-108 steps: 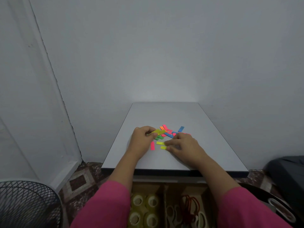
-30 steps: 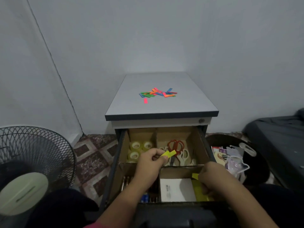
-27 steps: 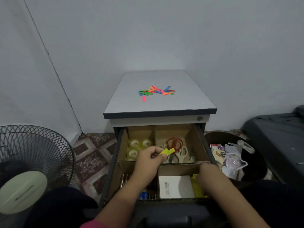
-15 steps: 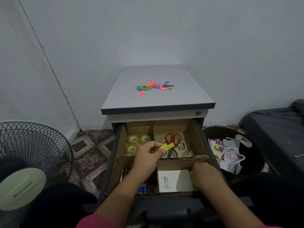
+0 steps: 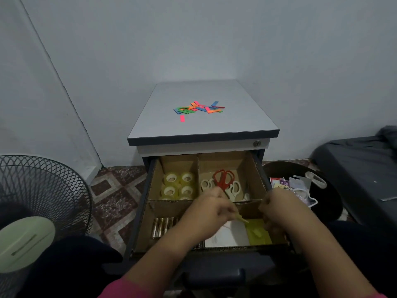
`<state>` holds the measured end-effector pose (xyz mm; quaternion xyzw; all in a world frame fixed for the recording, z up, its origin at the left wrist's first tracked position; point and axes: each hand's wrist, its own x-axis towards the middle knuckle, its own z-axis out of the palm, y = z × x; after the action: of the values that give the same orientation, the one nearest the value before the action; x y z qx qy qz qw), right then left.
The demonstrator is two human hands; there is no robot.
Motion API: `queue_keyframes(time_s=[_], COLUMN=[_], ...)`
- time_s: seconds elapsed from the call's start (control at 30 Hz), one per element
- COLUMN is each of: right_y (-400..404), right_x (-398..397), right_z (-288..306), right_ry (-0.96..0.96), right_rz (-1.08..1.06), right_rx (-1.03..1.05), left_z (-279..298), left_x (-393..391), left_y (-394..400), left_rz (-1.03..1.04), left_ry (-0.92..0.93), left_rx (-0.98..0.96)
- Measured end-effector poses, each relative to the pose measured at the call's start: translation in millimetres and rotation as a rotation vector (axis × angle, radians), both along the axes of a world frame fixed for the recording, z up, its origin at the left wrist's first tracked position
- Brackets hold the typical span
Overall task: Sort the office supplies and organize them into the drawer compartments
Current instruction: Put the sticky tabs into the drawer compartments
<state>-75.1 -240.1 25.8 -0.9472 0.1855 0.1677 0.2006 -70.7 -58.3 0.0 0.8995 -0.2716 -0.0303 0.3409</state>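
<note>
The open drawer (image 5: pixel 153 214) has cardboard compartments. Tape rolls (image 5: pixel 178 186) fill the back left one, scissors (image 5: pixel 223 182) the back right, batteries (image 5: pixel 164 226) the front left. In the front right compartment lie a white pad (image 5: pixel 227 235) and yellow sticky tabs (image 5: pixel 258 233). My left hand (image 5: pixel 209 214) pinches yellow tabs (image 5: pixel 241 219) low over that compartment. My right hand (image 5: pixel 276 208) is at the compartment's right side, fingers curled down inside; what they hold is hidden. Several coloured tabs (image 5: pixel 198 108) lie on the cabinet top (image 5: pixel 236 121).
A fan (image 5: pixel 40 203) stands on the floor at the left. A dark bin (image 5: pixel 300 190) with packaging sits right of the drawer. A dark mattress (image 5: pixel 361 168) lies at the far right. Walls close in behind the cabinet.
My left hand has moved down and right with the yellow tabs, from above the scissors compartment into the front right one. My right hand stays in that compartment.
</note>
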Motion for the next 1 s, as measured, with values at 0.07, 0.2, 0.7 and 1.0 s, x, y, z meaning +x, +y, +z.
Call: queue_keyframes(time_s=[0.07, 0.2, 0.7, 1.0], right_y=[-2, -3, 0, 25], right_x=[0, 1, -4, -2], right_z=[4, 4, -1, -26], right_ry=[0.053, 0.059, 0.103, 0.143], right_rz=[-0.041, -0.042, 0.164, 0.217], right_rx=[0.051, 0.078, -0.052, -0.134], left_z=[0, -3, -5, 19], left_x=[-1, 3, 3, -5], left_y=[-15, -44, -22, 47], left_rz=[-0.114, -0.239, -0.197, 0.162], left_ry=[0.024, -0.013, -0.047, 0.088], left_rx=[0.158, 0.431, 0.342, -0.229])
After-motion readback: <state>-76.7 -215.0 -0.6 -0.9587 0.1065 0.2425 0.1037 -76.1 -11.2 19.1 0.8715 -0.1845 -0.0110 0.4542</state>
